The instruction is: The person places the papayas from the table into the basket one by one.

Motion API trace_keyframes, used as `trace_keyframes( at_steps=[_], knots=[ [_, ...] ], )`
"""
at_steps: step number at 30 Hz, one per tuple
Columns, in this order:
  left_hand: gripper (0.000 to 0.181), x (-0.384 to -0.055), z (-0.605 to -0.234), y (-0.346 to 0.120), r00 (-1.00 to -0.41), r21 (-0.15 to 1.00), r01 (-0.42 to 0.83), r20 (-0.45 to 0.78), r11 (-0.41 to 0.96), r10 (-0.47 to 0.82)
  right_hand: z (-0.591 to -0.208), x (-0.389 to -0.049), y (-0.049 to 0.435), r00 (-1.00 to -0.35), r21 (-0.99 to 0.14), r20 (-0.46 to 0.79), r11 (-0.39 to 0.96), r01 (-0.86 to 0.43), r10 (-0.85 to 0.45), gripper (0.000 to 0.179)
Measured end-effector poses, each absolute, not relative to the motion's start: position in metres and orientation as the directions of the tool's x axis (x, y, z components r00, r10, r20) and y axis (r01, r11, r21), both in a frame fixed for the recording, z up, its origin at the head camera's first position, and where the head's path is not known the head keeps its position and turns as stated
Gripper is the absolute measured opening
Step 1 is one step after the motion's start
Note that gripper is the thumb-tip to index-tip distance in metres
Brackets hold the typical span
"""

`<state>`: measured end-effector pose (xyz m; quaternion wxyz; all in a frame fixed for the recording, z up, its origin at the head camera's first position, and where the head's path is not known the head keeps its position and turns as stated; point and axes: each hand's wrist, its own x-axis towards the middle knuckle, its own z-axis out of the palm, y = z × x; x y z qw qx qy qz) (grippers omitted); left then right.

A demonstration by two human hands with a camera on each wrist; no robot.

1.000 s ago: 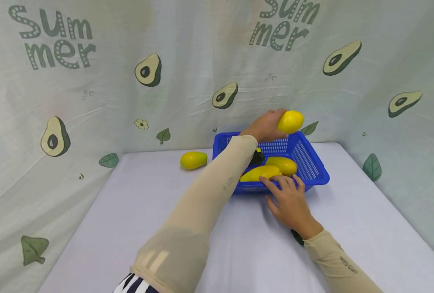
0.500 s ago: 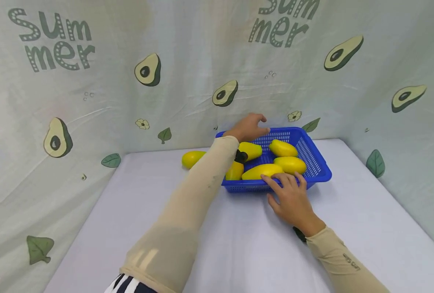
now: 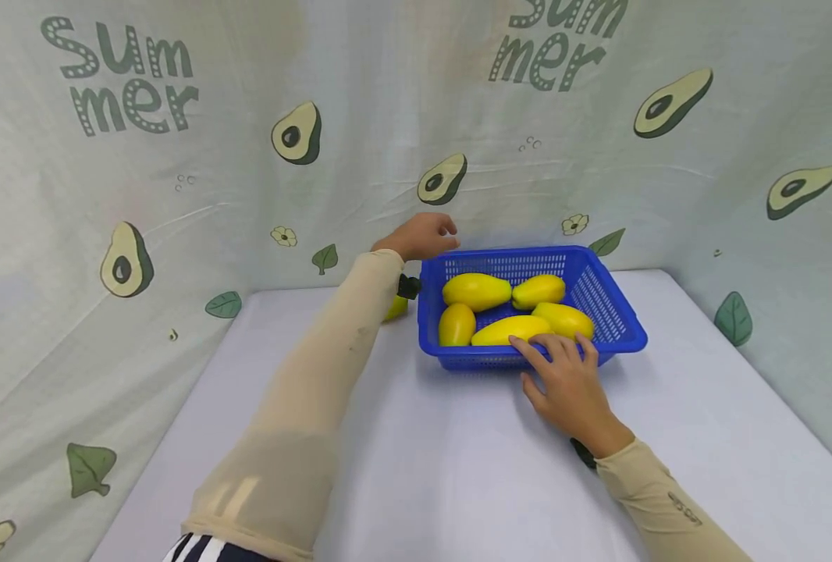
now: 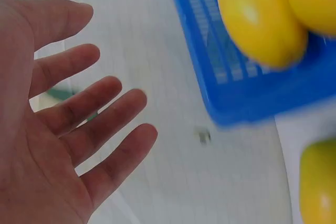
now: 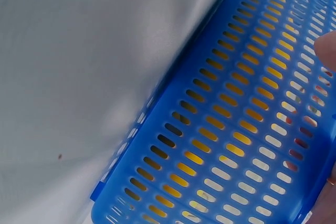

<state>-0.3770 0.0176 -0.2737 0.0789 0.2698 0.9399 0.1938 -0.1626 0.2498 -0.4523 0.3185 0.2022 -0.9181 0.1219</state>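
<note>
My left hand (image 3: 423, 236) is above the back left corner of the blue plastic basket (image 3: 634, 341), holding nothing. In the left wrist view its fingers (image 4: 113, 132) are spread and relaxed, apart from the basket's corner. Several yellow papaya-like fruits (image 3: 477, 291) lie inside the basket. One more yellow fruit (image 3: 396, 307) with a greenish end is on the table left of it, mostly hidden behind my left forearm. My right hand (image 3: 572, 388) holds the basket's near rim, fingers over the edge and thumb outside. The right wrist view shows the slotted basket wall (image 5: 231, 108) with yellow behind it.
A white cloth covers the table (image 3: 416, 468). Pale curtains (image 3: 360, 94) printed with avocados and leaves hang close behind the basket and along both sides. Dark wrist-worn pieces (image 3: 409, 286) show at both sleeves.
My left hand has let go of a yellow fruit at the basket's back right and moved left, past the back left corner. The right hand has stayed on the near rim.
</note>
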Motion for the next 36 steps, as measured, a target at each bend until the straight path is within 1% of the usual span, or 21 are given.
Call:
trace_keyframes(
  at_steps=[3,6,11,17,24,32,34,36],
  knots=[
    [0.043,-0.384,-0.278,-0.006,-0.861,0.438,0.431,-0.064,0.789,0.505,-0.453,-0.163,0.25,-0.711,-0.093,0.637,0.886,-0.454,-0.297,0.06],
    [0.042,-0.389,-0.286,-0.026,-0.873,0.442,0.395,-0.091,0.805,0.479,-0.453,-0.164,0.25,-0.71,-0.097,0.639,0.885,-0.456,-0.296,0.061],
    [0.041,-0.397,-0.298,-0.052,-0.882,0.407,0.365,-0.138,0.838,0.451,-0.453,-0.163,0.251,-0.719,-0.098,0.631,0.888,-0.448,-0.293,0.059],
    [0.041,-0.397,-0.309,-0.076,-0.886,0.44,0.32,-0.176,0.839,0.43,-0.452,-0.165,0.251,-0.699,-0.093,0.651,0.883,-0.461,-0.297,0.06],
    [0.041,-0.392,-0.332,-0.094,-0.911,0.485,0.276,-0.143,0.83,0.387,-0.452,-0.168,0.249,-0.689,-0.086,0.657,0.878,-0.471,-0.306,0.06],
    [0.048,-0.389,-0.363,-0.099,-0.922,0.48,0.297,-0.082,0.825,0.38,-0.45,-0.168,0.249,-0.696,-0.096,0.653,0.878,-0.469,-0.3,0.06],
    [0.05,-0.387,-0.37,-0.099,-0.925,0.494,0.295,-0.065,0.818,0.373,-0.45,-0.168,0.249,-0.697,-0.098,0.652,0.878,-0.468,-0.298,0.06],
    [0.053,-0.386,-0.377,-0.099,-0.928,0.481,0.302,-0.049,0.823,0.369,-0.45,-0.168,0.249,-0.698,-0.1,0.651,0.878,-0.467,-0.297,0.06]
  ],
)
